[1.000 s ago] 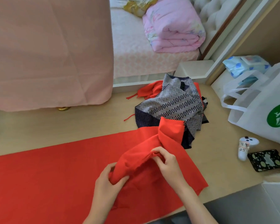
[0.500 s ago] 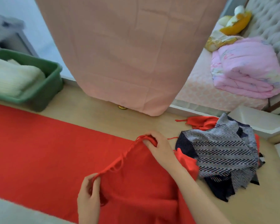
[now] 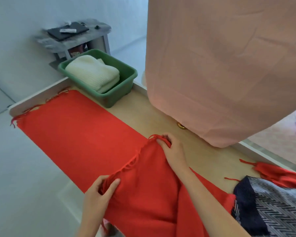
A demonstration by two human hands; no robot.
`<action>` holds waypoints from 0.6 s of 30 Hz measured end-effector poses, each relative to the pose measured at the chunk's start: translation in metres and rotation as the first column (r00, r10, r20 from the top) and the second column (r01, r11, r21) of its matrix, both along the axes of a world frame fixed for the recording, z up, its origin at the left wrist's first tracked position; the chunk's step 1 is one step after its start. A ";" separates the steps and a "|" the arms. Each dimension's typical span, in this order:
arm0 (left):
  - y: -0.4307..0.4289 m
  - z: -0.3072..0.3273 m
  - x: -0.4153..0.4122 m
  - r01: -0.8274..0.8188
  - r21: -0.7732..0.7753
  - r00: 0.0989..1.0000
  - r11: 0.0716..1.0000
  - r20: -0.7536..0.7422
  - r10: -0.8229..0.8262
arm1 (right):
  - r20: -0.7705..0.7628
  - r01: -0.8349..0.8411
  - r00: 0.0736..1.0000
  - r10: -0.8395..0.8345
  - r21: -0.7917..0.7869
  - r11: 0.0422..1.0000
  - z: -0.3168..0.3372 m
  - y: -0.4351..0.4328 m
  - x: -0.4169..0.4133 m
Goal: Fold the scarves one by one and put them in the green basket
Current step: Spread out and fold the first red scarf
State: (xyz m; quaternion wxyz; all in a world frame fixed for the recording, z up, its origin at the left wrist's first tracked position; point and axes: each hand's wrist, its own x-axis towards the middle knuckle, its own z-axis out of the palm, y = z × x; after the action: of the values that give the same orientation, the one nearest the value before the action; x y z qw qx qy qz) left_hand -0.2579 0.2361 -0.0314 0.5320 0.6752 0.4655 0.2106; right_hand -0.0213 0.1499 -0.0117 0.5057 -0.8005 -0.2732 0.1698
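Head view, single frame.

- Red scarf [image 3: 79, 134] lay flat and lengthwise on the counter [image 3: 212, 161]. Its far fringed end reached the raised pale rim at the counter's left end. Its near long edge ran along the counter's front edge.
- The other end of that scarf was raised over the flat layer, with the fringe edge strung between my two hands.
- Left hand [image 3: 99, 190]: fingers and thumb curled, pinching the near corner of the fringe edge, close to the counter's front edge.
- Right hand [image 3: 171, 147]: fingers curled round the far corner, bunching the tassels, at the scarf's back long edge.
- Green basket [image 3: 116, 96] stood at the back left corner, just beside the scarf's back edge. I could not tell whether they touched. A folded white knit [image 3: 92, 72] filled its left part, and the right part showed bare green floor.
- Open room: a strip of bare counter ran behind the scarf, from the basket to the right hand. A hanging pink cloth [image 3: 220, 65] bounded it, with its hem low over the back rim.
- To the right, a patterned pile [image 3: 272, 211] and another red scarf [image 3: 277, 173] lay apart from the right hand.
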 end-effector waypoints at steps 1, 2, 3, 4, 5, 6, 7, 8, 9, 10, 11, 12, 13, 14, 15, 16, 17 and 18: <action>0.009 0.002 -0.002 -0.003 -0.017 1.000 1.000 0.013 0.004 | 0.002 -0.011 1.000 0.011 0.013 1.000 0.001 0.015 -0.002; 0.020 0.003 -0.005 -0.007 -0.030 1.000 1.000 0.024 0.007 | 0.005 -0.022 1.000 0.022 0.027 0.999 0.002 0.031 -0.004; 0.032 0.002 -0.009 -0.008 -0.037 1.000 0.999 0.028 0.009 | 0.013 -0.030 0.999 0.029 0.038 0.999 0.003 0.048 -0.006; 0.046 0.001 -0.013 -0.011 -0.040 0.999 0.999 0.031 0.012 | 0.023 -0.036 0.999 0.035 0.048 0.998 0.004 0.064 -0.008; 0.061 0.000 -0.017 -0.022 -0.043 0.999 0.999 0.038 0.023 | 0.036 -0.044 0.998 0.042 0.056 0.997 0.005 0.082 -0.011; 0.076 -0.002 -0.021 -0.041 -0.049 0.998 0.998 0.054 0.044 | 0.051 -0.055 0.997 0.052 0.062 0.997 0.006 0.100 -0.014; 0.093 -0.003 -0.025 -0.070 -0.054 0.995 0.996 0.071 0.073 | 0.071 -0.065 0.996 0.061 0.063 0.996 0.007 0.119 -0.017; 0.111 -0.003 -0.029 -0.102 -0.053 0.990 0.993 0.089 0.106 | 0.094 -0.075 0.993 0.069 0.061 0.995 0.008 0.138 -0.020; 0.130 -0.005 -0.032 -0.132 -0.053 0.985 0.990 0.102 0.137 | 0.118 -0.084 0.990 0.077 0.056 0.995 0.008 0.158 -0.024; 0.150 -0.005 -0.034 -0.156 -0.058 0.980 0.986 0.112 0.161 | 0.140 -0.093 0.987 0.085 0.052 0.994 0.008 0.179 -0.027; 0.170 -0.006 -0.036 -0.177 -0.068 0.976 0.982 0.119 0.185 | 0.162 -0.101 0.983 0.092 0.051 0.994 0.009 0.201 -0.031; 0.190 -0.006 -0.039 -0.199 -0.072 0.971 0.977 0.122 0.207 | 0.185 -0.110 0.978 0.098 0.051 0.993 0.008 0.222 -0.035; 0.211 -0.006 -0.041 -0.221 -0.067 0.966 0.973 0.121 0.228 | 0.210 -0.114 0.972 0.102 0.049 0.992 0.008 0.245 -0.039; 0.231 -0.007 -0.043 -0.244 -0.060 0.961 0.968 0.118 0.250 | 0.233 -0.120 0.967 0.107 0.044 0.992 0.007 0.267 -0.043; 0.250 -0.007 -0.045 -0.267 -0.057 0.956 0.962 0.112 0.272 | 0.255 -0.130 0.960 0.117 0.034 0.991 0.006 0.288 -0.046; 0.269 -0.006 -0.048 -0.288 -0.056 0.950 0.956 0.108 0.293 | 0.275 -0.140 0.953 0.129 0.020 0.990 0.005 0.309 -0.049; 0.288 -0.006 -0.050 -0.308 -0.050 0.944 0.950 0.109 0.311 | 0.291 -0.150 0.946 0.143 0.002 0.989 0.004 0.330 -0.052; 0.305 -0.005 -0.051 -0.322 -0.036 0.939 0.946 0.112 0.324 | 0.304 -0.159 0.940 0.155 -0.011 0.987 0.004 0.349 -0.053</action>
State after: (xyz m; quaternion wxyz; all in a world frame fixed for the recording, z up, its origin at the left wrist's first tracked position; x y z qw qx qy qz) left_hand -0.3092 0.5411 -0.0368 0.5221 0.5718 0.5399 0.3302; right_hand -0.0748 0.4987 -0.0080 0.4480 -0.7893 -0.4118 0.0824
